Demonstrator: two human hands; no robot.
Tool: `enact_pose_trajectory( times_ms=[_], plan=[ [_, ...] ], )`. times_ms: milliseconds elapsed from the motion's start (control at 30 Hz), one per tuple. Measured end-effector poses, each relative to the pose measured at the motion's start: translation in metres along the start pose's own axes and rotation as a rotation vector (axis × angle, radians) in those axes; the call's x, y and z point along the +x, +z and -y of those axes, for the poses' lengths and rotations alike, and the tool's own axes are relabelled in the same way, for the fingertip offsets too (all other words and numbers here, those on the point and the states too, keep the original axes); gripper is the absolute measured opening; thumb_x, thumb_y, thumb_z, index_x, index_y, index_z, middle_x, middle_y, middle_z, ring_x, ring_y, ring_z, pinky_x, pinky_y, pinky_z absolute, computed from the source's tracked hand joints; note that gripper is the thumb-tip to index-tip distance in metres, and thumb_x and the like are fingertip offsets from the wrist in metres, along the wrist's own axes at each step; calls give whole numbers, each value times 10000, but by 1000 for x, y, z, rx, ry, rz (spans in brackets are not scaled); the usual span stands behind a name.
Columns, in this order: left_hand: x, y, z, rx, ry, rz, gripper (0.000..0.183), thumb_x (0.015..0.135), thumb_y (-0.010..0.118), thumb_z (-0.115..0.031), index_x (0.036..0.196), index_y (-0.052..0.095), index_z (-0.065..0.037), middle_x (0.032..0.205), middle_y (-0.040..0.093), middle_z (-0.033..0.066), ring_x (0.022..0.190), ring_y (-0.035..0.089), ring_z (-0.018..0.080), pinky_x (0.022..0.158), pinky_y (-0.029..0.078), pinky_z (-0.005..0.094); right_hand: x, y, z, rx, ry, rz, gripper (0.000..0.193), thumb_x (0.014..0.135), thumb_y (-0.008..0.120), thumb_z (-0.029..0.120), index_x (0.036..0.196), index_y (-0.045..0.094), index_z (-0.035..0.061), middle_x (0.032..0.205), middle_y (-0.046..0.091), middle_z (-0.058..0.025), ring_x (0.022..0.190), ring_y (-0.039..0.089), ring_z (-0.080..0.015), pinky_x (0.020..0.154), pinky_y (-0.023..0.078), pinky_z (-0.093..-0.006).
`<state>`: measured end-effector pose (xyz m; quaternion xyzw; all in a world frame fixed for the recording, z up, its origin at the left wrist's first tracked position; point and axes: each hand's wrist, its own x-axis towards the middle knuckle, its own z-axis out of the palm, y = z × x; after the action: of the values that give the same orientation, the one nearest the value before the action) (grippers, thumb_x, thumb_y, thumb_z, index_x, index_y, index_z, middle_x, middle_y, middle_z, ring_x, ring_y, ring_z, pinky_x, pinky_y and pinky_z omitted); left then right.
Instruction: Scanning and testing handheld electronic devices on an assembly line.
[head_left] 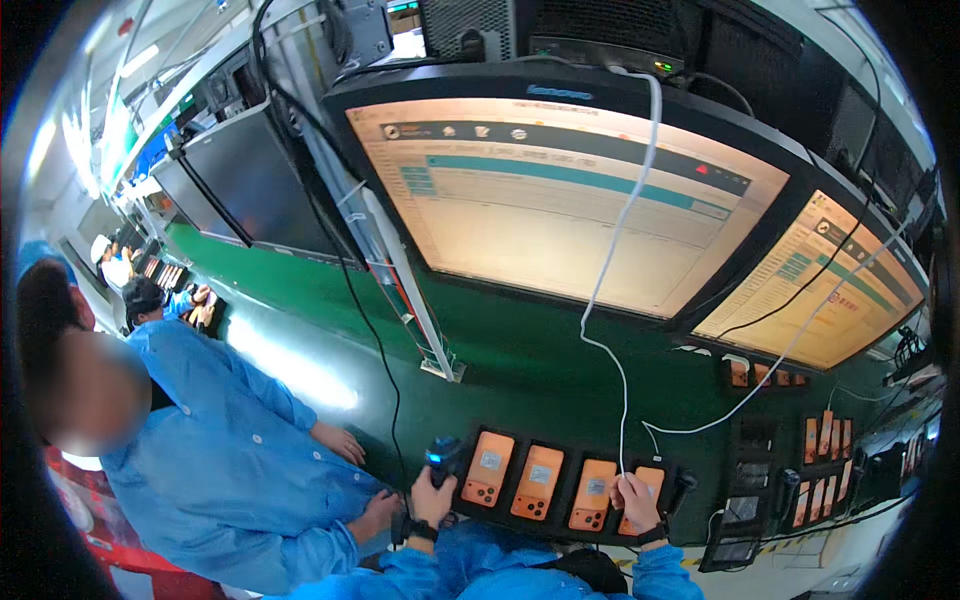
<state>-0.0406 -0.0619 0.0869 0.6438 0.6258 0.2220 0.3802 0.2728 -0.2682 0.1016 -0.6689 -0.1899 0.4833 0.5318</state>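
My left hand is wrapped round a black handheld scanner with a blue light on it. To its right, a black tray holds several orange smartphones, backs up, each with a pale label. The leftmost smartphone lies closest to the scanner. Over the right end of the tray, my right hand pinches the lower end of a white cable. The rightmost smartphone is partly hidden under that hand. Whether the cable's tip touches a phone cannot be made out.
A co-worker in a blue jacket sits close at my left, hands near the table edge. Two lit monitors stand ahead, with a metal post left of them. A second white cable crosses the green table. More phone trays lie right.
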Motion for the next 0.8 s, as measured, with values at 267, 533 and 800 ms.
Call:
enact_pose_trajectory(
  times_ms=[267,533,800],
  plan=[
    [82,51,85,85,-124,22,475,727,631,-191,1163,492,-60,1041,581,212,1010,537,384,861,435,457,-12,29,16,-195,75,60,227,930,472,207,969,584,14,722,533,-7,657,506,-80,586,430,-223],
    [48,43,-35,350,548,-32,518,646,677,-350,1054,548,-59,1100,470,141,1091,414,338,877,320,485,-7,56,27,-414,12,41,208,905,515,171,974,624,8,712,517,11,654,478,-79,595,396,-234],
    [50,71,-48,548,500,-3,791,526,706,-433,1131,478,23,1164,419,165,1218,317,347,913,262,550,54,118,48,-222,-64,87,209,868,586,169,967,639,-7,752,596,-5,690,526,-64,613,425,-218]
  ],
)
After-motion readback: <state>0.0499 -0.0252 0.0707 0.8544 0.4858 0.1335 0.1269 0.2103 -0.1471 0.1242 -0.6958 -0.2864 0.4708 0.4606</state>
